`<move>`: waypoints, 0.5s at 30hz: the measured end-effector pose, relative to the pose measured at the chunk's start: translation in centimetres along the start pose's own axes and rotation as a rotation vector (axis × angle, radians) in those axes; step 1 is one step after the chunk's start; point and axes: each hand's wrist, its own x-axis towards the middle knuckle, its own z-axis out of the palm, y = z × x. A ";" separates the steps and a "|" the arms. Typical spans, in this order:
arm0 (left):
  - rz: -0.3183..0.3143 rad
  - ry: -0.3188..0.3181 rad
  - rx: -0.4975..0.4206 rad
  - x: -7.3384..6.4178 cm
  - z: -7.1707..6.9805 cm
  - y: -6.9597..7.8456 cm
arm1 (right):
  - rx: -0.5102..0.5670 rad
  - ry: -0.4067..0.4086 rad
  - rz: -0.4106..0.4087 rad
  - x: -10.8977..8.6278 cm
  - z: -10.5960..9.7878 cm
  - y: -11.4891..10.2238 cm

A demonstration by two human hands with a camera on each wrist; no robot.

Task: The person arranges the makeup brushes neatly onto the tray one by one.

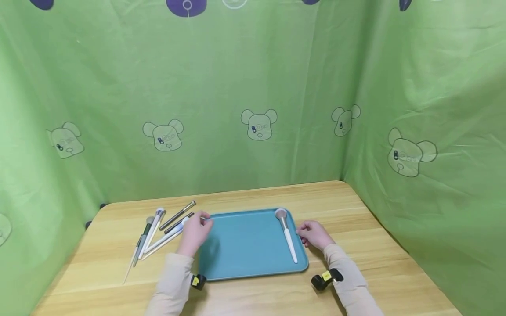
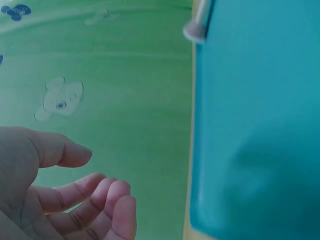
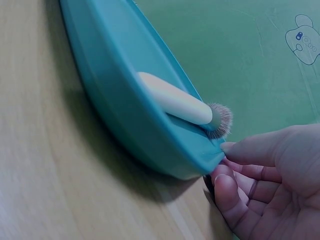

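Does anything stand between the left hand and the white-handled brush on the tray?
Nothing visible does. In the head view, only bare tray lies between the left hand and that brush; the right hand is beyond it, at the tray's rim.

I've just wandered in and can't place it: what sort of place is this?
Probably a curtained-off recording booth: printed green cloth hangs behind and beside a wooden-looking table, and black devices are worn at both wrists.
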 end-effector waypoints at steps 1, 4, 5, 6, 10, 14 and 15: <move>-0.004 0.000 0.012 0.0 -0.3 -0.4 | 0.005 0.001 0.004 0.0 0.0 0.0; -0.019 -0.012 0.047 0.2 -1.2 -1.6 | -0.003 -0.001 -0.002 0.0 0.0 0.1; -0.028 -0.021 0.061 0.3 -1.5 -1.9 | 0.001 0.003 0.004 0.1 -0.1 0.1; -0.035 -0.029 0.075 0.4 -1.8 -2.2 | 0.004 0.008 0.010 0.1 -0.1 0.1; -0.063 -0.070 0.118 0.7 -3.2 -3.6 | 0.001 0.010 0.016 0.1 0.0 0.2; -0.075 -0.114 0.134 0.8 -4.6 -5.2 | -0.005 0.007 0.013 0.1 0.1 0.2; -0.072 -0.123 0.140 0.8 -5.0 -5.6 | -0.005 0.007 0.015 0.1 0.1 0.2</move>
